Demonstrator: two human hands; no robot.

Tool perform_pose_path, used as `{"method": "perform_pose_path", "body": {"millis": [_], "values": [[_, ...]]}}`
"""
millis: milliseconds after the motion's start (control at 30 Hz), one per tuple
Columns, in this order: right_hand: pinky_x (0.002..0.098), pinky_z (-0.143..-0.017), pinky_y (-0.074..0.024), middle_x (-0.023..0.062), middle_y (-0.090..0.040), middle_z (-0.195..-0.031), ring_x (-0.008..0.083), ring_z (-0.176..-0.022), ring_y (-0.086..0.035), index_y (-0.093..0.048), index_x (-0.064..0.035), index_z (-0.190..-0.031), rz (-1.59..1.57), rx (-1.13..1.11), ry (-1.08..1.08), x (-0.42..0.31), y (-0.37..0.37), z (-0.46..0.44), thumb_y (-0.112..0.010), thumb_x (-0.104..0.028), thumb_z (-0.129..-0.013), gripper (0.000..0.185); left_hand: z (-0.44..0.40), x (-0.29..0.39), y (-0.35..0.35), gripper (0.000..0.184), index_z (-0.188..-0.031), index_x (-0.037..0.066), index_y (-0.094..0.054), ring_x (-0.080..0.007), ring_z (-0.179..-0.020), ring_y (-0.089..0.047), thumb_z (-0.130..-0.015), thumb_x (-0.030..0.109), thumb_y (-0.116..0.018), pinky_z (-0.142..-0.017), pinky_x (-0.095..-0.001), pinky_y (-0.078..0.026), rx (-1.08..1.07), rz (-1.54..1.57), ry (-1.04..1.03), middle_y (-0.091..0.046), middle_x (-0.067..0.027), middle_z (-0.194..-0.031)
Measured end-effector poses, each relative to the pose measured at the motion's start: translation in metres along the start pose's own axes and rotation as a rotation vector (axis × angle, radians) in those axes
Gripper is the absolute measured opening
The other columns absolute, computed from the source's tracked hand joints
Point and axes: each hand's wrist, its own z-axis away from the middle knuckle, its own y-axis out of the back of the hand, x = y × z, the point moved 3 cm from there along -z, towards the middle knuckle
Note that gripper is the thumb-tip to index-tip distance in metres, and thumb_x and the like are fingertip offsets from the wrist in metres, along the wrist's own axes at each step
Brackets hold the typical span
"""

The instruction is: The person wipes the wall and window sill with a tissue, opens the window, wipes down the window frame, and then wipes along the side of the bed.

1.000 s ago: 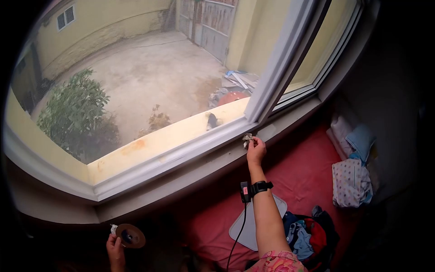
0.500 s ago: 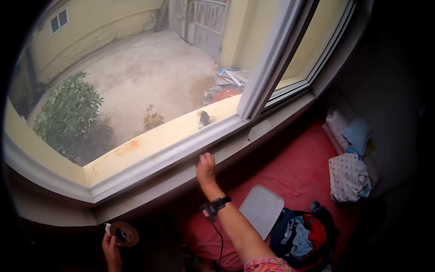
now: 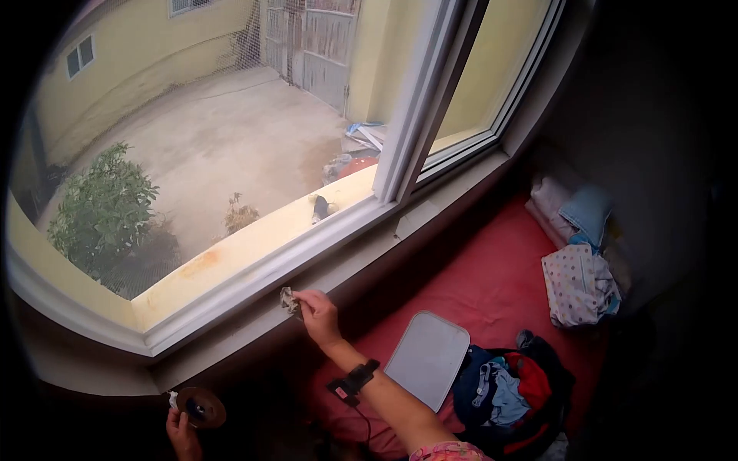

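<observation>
A home, it seems — clothes (image 3: 503, 392) heaped at five o'clock, bundled fabric (image 3: 588, 217) at three — gated yard (image 3: 223, 127) at ten.

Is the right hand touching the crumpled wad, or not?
Touching: in the head view, the right hand plainly pinches the crumpled wad at its edge.

Near side to far side

Along the near side of the window frame (image 3: 254, 281): sill (image 3: 346, 260). At the sill's near edge, left of its middle: wad (image 3: 287, 300), between fingers of right hand (image 3: 319, 316), contact with the sill unclear. Lower and farther left, in left hand (image 3: 181, 436): disc (image 3: 209, 413), with scrap (image 3: 173, 400) just beside. Before the sill, to the right: bed (image 3: 492, 269). On the bed: board (image 3: 427, 361), partly behind right forearm (image 3: 392, 399); right of the board, clothes pile (image 3: 507, 392); farther right and higher, bundle (image 3: 576, 284). Beyond the frame: ledge (image 3: 261, 238). Behind the ledge: courtyard (image 3: 200, 138), with bush (image 3: 104, 207) at left, heap (image 3: 360, 146) at right, gate (image 3: 311, 46) at far end.
</observation>
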Motion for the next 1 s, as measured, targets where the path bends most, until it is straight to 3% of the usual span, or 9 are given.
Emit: {"method": "perform_pose_path", "body": {"millis": [133, 167, 400, 500, 567, 633, 733, 867, 1000], "values": [[0.0334, -0.076, -0.0494, 0.0129, -0.062, -0.090, 0.0288, -0.084, -0.060, -0.066, -0.0033, -0.094, 0.184, 0.287, -0.049, 0.067, 0.092, -0.060, -0.056, 0.002, -0.080, 0.018, -0.004, -0.014, -0.004, 0.046, -0.133, -0.005, -0.039, -0.0223, -0.120, -0.043, -0.093, 0.015, -0.047, -0.096, -0.0311, -0.038, 0.003, 0.099, 0.092, -0.042, -0.0143, -0.136], [0.0340, -0.076, -0.0492, 0.0132, -0.062, -0.091, 0.0292, -0.084, -0.060, -0.066, -0.0030, -0.093, 0.278, 0.326, -0.037, 0.078, 0.112, -0.077, -0.056, 0.002, -0.080, 0.018, -0.003, -0.010, -0.006, 0.046, -0.134, -0.004, -0.039, -0.0212, -0.117, -0.045, -0.093, 0.015, -0.048, -0.093, -0.0309, -0.040, -0.010, -0.005, 0.026, -0.043, -0.0131, -0.135], [0.0388, -0.078, -0.0475, 0.0161, -0.060, -0.090, 0.0330, -0.087, -0.057, -0.066, -0.0011, -0.090, 0.625, 0.446, 0.008, 0.153, 0.175, -0.160, -0.056, 0.000, -0.078, 0.016, -0.004, -0.017, -0.006, 0.046, -0.134, -0.004, -0.039, -0.0203, -0.113, -0.048, -0.092, 0.014, -0.048, -0.090, -0.0295, -0.041, -0.001, 0.104, 0.088, -0.044, -0.0121, -0.134], [0.0407, -0.077, -0.0474, 0.0174, -0.060, -0.088, 0.0354, -0.085, -0.058, -0.065, 0.0008, -0.086, 0.698, 0.361, -0.040, 0.167, 0.156, -0.161, -0.059, -0.001, -0.074, 0.013, -0.001, -0.015, -0.002, 0.046, -0.134, -0.004, -0.039, -0.0202, -0.113, -0.048, -0.092, 0.013, -0.048, -0.090, -0.0294, -0.041, 0.028, 0.065, 0.115, -0.044, -0.0115, -0.134], [0.0418, -0.078, -0.0467, 0.0187, -0.058, -0.090, 0.0379, -0.088, -0.055, -0.062, 0.0017, -0.083, 0.786, 0.289, -0.045, 0.143, 0.126, -0.154, -0.062, -0.001, -0.071, 0.013, 0.002, -0.005, -0.008, 0.046, -0.135, -0.003, -0.038, -0.0205, -0.113, -0.048, -0.092, 0.013, -0.048, -0.091, -0.0304, -0.041, -0.012, -0.024, -0.001, -0.043, -0.0117, -0.135], [0.0421, -0.078, -0.0453, 0.0159, -0.053, -0.089, 0.0364, -0.088, -0.051, -0.056, -0.0003, -0.079, 0.840, 0.294, 0.046, 0.137, 0.098, -0.132, -0.062, 0.000, -0.069, 0.011, 0.001, -0.006, -0.012, 0.047, -0.135, -0.003, -0.038, -0.0209, -0.115, -0.047, -0.092, 0.013, -0.047, -0.091, -0.0305, -0.041, -0.023, 0.009, 0.027, -0.042, -0.0122, -0.136], [0.0401, -0.075, -0.0460, 0.0142, -0.051, -0.084, 0.0330, -0.084, -0.051, -0.053, -0.0027, -0.073, 0.767, 0.206, 0.144, 0.101, 0.052, -0.091, -0.049, 0.003, -0.074, 0.007, -0.005, -0.003, -0.024, 0.047, -0.135, -0.004, -0.037, -0.0219, -0.119, -0.044, -0.092, 0.013, -0.048, -0.094, -0.0309, -0.040, -0.045, 0.025, 0.041, -0.040, -0.0130, -0.138], [0.0388, -0.072, -0.0465, 0.0140, -0.049, -0.083, 0.0322, -0.083, -0.050, -0.049, -0.0020, -0.071, 0.547, 0.011, 0.170, 0.037, -0.020, -0.026, -0.049, 0.002, -0.074, 0.005, -0.009, -0.001, -0.035, 0.048, -0.136, -0.004, -0.035, -0.0231, -0.124, -0.040, -0.092, 0.012, -0.048, -0.097, -0.0319, -0.038, -0.071, 0.067, 0.146, -0.037, -0.0132, -0.140], [0.0361, -0.073, -0.0472, 0.0124, -0.049, -0.084, 0.0293, -0.085, -0.050, -0.049, -0.0043, -0.072, 0.471, -0.192, 0.175, -0.010, -0.089, 0.023, -0.048, 0.000, -0.073, 0.005, -0.006, 0.001, -0.029, 0.049, -0.137, -0.005, -0.033, -0.0207, -0.125, -0.039, -0.092, 0.010, -0.047, -0.097, -0.0311, -0.037, -0.112, 0.092, 0.082, -0.036, -0.0115, -0.141]]}}
